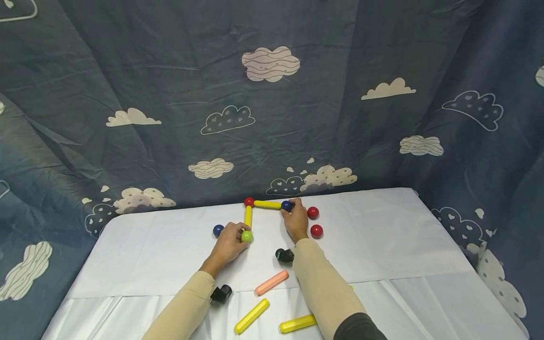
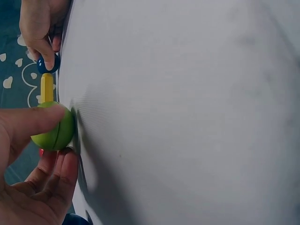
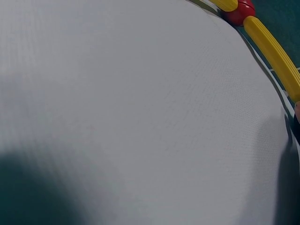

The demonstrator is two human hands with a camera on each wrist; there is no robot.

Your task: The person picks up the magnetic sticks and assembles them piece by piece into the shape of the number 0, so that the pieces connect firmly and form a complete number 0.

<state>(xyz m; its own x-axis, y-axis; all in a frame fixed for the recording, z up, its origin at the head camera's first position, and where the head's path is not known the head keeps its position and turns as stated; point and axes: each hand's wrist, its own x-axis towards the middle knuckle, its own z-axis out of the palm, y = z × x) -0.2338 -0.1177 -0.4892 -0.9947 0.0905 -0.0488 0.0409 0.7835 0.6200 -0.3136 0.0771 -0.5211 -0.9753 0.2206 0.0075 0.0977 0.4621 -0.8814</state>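
At the back of the white table a red ball (image 1: 249, 202) joins two yellow rods in an L shape. One yellow rod (image 1: 248, 215) points toward the front and meets a green ball (image 1: 246, 236). My left hand (image 1: 228, 243) pinches that ball between thumb and fingers, as the left wrist view shows up close. The other yellow rod (image 1: 267, 204) runs right to a blue ball (image 1: 286, 206), which my right hand (image 1: 297, 222) grips with its fingertips. In the right wrist view the red ball (image 3: 239, 11) and its rods show at the upper right; the hand is almost wholly out of frame.
A second blue ball (image 1: 218, 230) lies left of my left hand. Two red balls (image 1: 316, 231) lie right of my right hand. Nearer the front are a pink rod (image 1: 272, 283) and loose yellow rods (image 1: 251, 316), one partly under my right forearm. A dark cloud-print curtain (image 1: 170, 141) stands behind.
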